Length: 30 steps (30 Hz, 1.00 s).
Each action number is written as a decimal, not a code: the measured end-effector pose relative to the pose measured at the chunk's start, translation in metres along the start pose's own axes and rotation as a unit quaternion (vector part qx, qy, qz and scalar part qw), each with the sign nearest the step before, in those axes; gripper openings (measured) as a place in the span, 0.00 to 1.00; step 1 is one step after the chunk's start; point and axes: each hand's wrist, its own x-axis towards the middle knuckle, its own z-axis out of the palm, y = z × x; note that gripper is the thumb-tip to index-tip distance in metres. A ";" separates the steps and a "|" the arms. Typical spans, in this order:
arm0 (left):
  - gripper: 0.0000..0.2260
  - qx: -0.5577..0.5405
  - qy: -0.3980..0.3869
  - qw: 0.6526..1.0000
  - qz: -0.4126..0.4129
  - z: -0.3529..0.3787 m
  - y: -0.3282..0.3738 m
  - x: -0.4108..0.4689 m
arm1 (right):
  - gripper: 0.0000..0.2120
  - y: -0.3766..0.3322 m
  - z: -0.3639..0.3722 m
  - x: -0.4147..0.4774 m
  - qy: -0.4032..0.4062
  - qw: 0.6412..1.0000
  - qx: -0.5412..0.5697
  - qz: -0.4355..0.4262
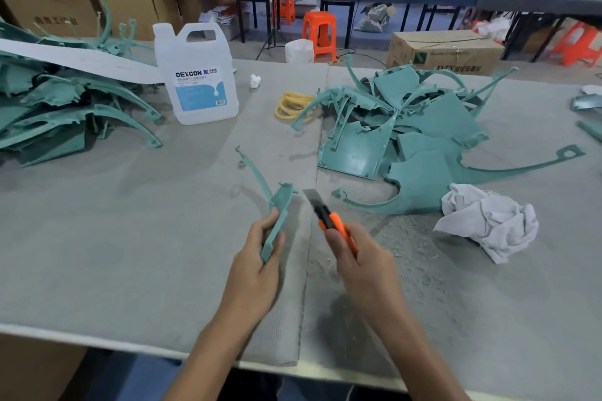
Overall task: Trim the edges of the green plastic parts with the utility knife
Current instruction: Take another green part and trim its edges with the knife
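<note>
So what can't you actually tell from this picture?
Head view only:
utility knife: blade blurred by motion; whether it touches the held green part is unclear; right hand covers the handle's rear.
held green part: lower end hidden in the left hand.
jug: small label print too small to read.
left pile of green parts: cut off by the frame's left edge.

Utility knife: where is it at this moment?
Head view, near centre: the knife is gripped in the right hand, its blade just right of the green part that the left hand holds.
</note>
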 end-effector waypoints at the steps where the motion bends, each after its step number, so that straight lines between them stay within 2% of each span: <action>1: 0.21 0.002 -0.005 1.000 0.001 0.000 0.002 0.000 | 0.20 0.000 -0.003 0.003 0.008 1.000 0.009 -0.003; 7: 0.20 0.007 0.001 1.000 -0.001 -0.003 -0.001 0.000 | 0.21 -0.005 -0.003 0.009 -0.073 0.996 0.014 -0.059; 12: 0.18 0.011 0.005 1.000 -0.010 -0.004 -0.006 0.001 | 0.23 -0.002 -0.003 0.016 -0.132 0.989 0.051 -0.051; 16: 0.16 0.011 0.026 1.000 -0.003 -0.007 -0.001 0.001 | 0.20 0.000 -0.002 0.037 -0.076 0.995 -0.048 -0.040; 19: 0.11 0.022 0.008 1.000 -0.001 -0.006 0.001 -0.001 | 0.19 0.000 -0.005 0.046 -0.052 0.993 -0.104 -0.034; 25: 0.29 -0.009 -0.011 1.000 -0.007 -0.006 0.003 -0.002 | 0.16 -0.009 -0.014 0.022 -0.101 0.994 0.001 -0.042; 27: 0.26 -0.017 -0.008 1.000 -0.009 -0.006 0.002 -0.003 | 0.15 -0.012 -0.017 0.017 -0.124 0.991 0.029 -0.047; 30: 0.16 -0.018 -0.009 1.000 -0.014 -0.005 0.001 -0.003 | 0.13 -0.013 -0.018 0.013 -0.154 0.985 0.032 -0.067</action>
